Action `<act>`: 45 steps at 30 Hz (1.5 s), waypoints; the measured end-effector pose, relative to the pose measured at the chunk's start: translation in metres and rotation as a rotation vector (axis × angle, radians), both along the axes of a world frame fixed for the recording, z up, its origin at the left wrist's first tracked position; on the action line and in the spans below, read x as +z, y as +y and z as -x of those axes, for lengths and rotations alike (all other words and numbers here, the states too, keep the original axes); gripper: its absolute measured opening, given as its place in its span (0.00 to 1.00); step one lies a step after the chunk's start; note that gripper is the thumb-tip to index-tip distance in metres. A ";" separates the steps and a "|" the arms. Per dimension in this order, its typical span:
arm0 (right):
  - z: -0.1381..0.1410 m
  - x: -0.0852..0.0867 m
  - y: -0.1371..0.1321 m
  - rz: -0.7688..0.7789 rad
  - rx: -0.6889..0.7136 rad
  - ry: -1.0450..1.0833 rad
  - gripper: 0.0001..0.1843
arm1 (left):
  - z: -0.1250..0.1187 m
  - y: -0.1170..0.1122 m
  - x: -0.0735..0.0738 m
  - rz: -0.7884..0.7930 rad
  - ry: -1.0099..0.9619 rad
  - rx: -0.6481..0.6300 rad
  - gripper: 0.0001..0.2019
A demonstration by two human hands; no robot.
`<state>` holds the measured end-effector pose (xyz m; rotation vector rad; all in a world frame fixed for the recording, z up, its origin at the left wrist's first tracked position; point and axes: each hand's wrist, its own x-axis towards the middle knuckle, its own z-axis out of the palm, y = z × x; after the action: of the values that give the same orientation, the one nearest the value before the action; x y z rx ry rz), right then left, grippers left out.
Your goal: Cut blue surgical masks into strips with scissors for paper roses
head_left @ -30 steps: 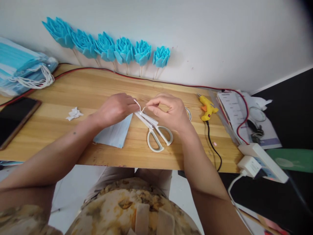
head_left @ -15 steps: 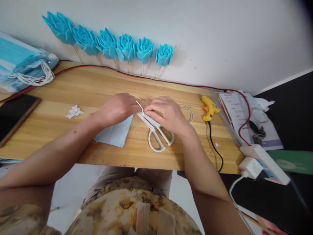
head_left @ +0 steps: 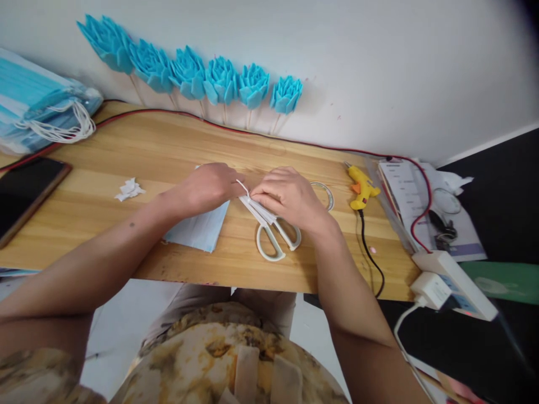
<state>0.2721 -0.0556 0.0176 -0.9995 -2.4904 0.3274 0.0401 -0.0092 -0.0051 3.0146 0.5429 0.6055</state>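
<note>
My left hand (head_left: 210,189) is closed over the table, its fingertips curled down and mostly hidden beside a thin white cord (head_left: 241,184). Facing it, my right hand (head_left: 290,196) pinches with thumb and forefinger where the cord meets a narrow, folded white strip (head_left: 255,210). Whatever my left fingers grip is out of sight. Scissors with white handles (head_left: 269,255) lie under and just in front of the strip; their blades are covered. A light blue face mask sheet (head_left: 200,227) rests flat below my left wrist.
Several blue flowers (head_left: 221,81) on sticks lean against the wall. Packed masks (head_left: 37,101) and a phone (head_left: 31,193) lie left, near white scraps (head_left: 129,189). A tape ring (head_left: 326,193), yellow glue gun (head_left: 361,188) and power strip (head_left: 457,286) are right; a red-black cable (head_left: 168,112) runs behind.
Both hands stay close together around the cord, with only a slight shift of the fingers. The whole view has moved a little; the objects on the table stay put.
</note>
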 end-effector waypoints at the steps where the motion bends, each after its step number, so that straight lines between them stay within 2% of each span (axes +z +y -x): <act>1: 0.001 0.001 0.000 0.004 -0.006 -0.008 0.14 | 0.000 0.000 0.000 0.018 0.007 0.004 0.19; 6: 0.005 0.003 -0.003 0.031 -0.048 0.013 0.14 | 0.000 0.000 -0.003 0.009 0.035 0.014 0.19; 10: 0.008 0.002 -0.006 0.137 -0.136 0.188 0.10 | 0.000 0.000 -0.003 0.046 -0.036 0.029 0.19; 15: 0.009 -0.001 -0.005 0.391 -0.344 0.354 0.07 | -0.001 -0.006 0.011 -0.002 -0.083 0.040 0.20; 18: 0.007 -0.002 -0.002 0.453 -0.373 0.421 0.10 | -0.001 -0.009 0.019 -0.042 -0.072 0.051 0.21; 20: 0.004 -0.002 -0.002 0.437 -0.319 0.476 0.11 | 0.000 -0.009 0.020 -0.037 -0.075 0.054 0.20; 26: -0.001 0.006 -0.005 0.201 -0.224 0.486 0.13 | 0.001 -0.003 0.009 0.096 -0.176 0.058 0.17; 29: -0.003 0.002 -0.003 0.220 -0.208 0.486 0.19 | -0.002 -0.005 0.006 0.298 -0.281 0.106 0.16; 32: -0.005 -0.008 0.002 0.356 -0.220 0.534 0.21 | -0.009 -0.010 0.006 0.682 -0.436 0.121 0.17; 35: -0.009 -0.016 0.009 0.538 -0.274 0.673 0.22 | -0.015 -0.015 0.005 1.104 -0.600 0.058 0.20; 37: -0.011 -0.018 0.011 0.640 -0.305 0.796 0.22 | -0.017 -0.016 0.004 1.313 -0.659 0.014 0.21; 40: -0.007 -0.015 0.009 0.731 -0.262 0.878 0.23 | -0.019 -0.017 0.002 1.447 -0.680 -0.010 0.21; 45: 0.018 -0.012 -0.004 0.789 -0.194 0.855 0.28 | -0.023 -0.027 0.003 1.447 -0.582 0.009 0.23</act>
<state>0.2539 -0.0592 0.0061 -1.0415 -1.4607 1.4001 0.0629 -0.0361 -0.0018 1.4101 0.5649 0.6228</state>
